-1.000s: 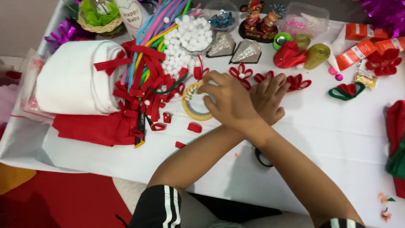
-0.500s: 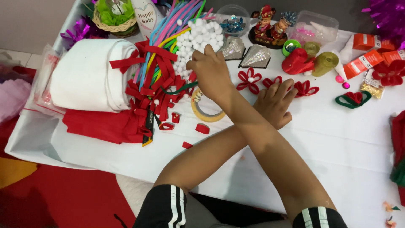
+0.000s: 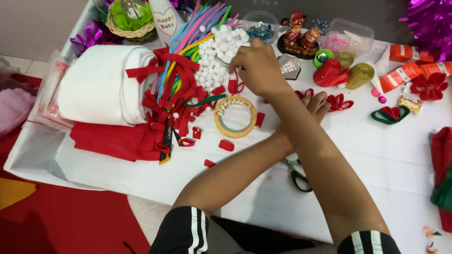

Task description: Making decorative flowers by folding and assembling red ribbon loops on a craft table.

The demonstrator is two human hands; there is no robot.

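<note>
Over the white pom-pom heap (image 3: 214, 56) at the counter's (image 3: 376, 155) far side, my right hand (image 3: 256, 66), crossed over the left, pinches a red ribbon loop (image 3: 234, 87) hanging lengthwise toward me, farther left than before, left hand (image 3: 313, 106) flat, fingers loosely spread, beside the tape roll (image 3: 235, 116).

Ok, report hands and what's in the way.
Right hand over small white foam balls, grip hidden. Left hand flat on white tablecloth, under right forearm. Yellow tape ring close by.

Fluffy white pompoms (image 3: 213, 61); beside them matt red felt strips (image 3: 176, 89), glossy tape roll (image 3: 235, 116), matt white cloth worktop (image 3: 367, 155).
</note>
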